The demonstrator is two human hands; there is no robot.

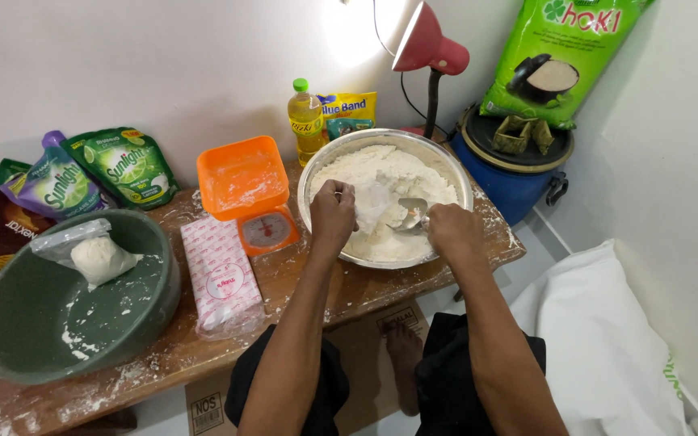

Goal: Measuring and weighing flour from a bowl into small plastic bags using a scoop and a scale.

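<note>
Along the worktop's (349, 295) left edge I am noting a green basin (155, 307) with a knotted bag of flour (100, 258) resting inside, and soap pouches (90, 173) leaning against the wall behind it. Moving right, a pink wrapped packet (221, 278) is lying flat near the front edge, just beside an orange kitchen scale (250, 194) that is dusted white. An oil bottle (306, 121) is standing at the back edge.

Toward the right end, a steel bowl (456, 176) heaped with flour (381, 173) is sitting partly over the front edge. My left hand (333, 216) is pinching the mouth of a clear plastic bag (373, 203) above the flour. My right hand (454, 230) is closed around the handle of a metal spoon (412, 215), its scoop sitting just beside the bag's opening.

Risk, in my judgement: the bag mouth is looking slack, so flour could be slipping past it onto the already dusted wood. The overhanging bowl could also be tipping if the hands are pressing on its near rim.
</note>
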